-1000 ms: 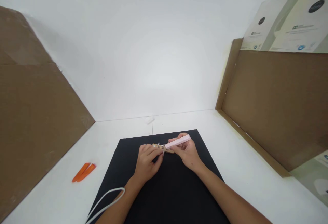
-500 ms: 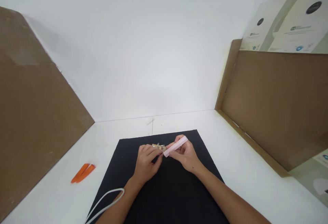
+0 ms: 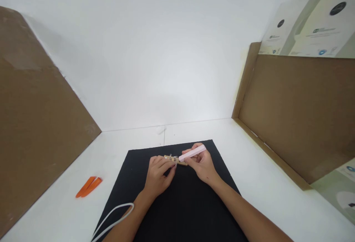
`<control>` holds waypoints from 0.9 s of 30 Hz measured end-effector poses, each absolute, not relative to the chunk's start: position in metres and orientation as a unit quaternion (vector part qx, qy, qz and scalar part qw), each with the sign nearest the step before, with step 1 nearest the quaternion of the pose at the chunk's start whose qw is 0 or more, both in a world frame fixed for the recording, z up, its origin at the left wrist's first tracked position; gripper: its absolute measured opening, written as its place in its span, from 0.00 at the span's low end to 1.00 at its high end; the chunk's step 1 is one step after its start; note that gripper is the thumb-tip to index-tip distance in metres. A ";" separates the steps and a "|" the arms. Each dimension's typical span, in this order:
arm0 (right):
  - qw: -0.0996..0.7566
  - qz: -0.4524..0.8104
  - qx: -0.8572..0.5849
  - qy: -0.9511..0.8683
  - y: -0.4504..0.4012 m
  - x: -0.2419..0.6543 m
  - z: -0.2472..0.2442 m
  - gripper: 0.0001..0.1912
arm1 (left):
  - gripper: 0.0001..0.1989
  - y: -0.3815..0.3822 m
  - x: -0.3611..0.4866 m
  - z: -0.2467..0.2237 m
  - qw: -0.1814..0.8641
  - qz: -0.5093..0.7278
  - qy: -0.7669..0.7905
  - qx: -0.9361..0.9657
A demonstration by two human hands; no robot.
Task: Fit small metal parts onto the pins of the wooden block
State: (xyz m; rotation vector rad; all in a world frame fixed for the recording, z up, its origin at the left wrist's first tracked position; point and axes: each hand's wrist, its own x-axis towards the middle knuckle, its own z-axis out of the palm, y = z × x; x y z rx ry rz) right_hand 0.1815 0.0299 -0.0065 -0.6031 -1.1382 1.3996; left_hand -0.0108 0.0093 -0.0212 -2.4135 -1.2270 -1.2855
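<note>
Currently the left hand is curled in a firm grasp over a small tan wooden strip studded with little metal fittings, its fingers pressing down on the strip's middle, with both ends showing past them. The right hand grips a pale pink rectangular bar between thumb and fingers, and the bar's lower end sits right at the wooden strip, just beside the left fingertips. Whether it truly touches the metal fittings is too small to tell. Both hands work close together above a matte black sheet, which spreads beneath and in front of them. Just beside the left wrist lies a looped white cord. Well out past the left hand, a pair of slim orange plastic pieces rests on a white tabletop. Brown cardboard panels stand farther left, and a matching brown cardboard panel stands well right of the right hand.
</note>
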 end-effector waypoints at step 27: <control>0.555 0.619 -0.240 -0.501 0.025 0.183 -0.001 0.24 | 0.07 0.010 -0.010 -0.021 0.073 -0.422 -0.410 -0.805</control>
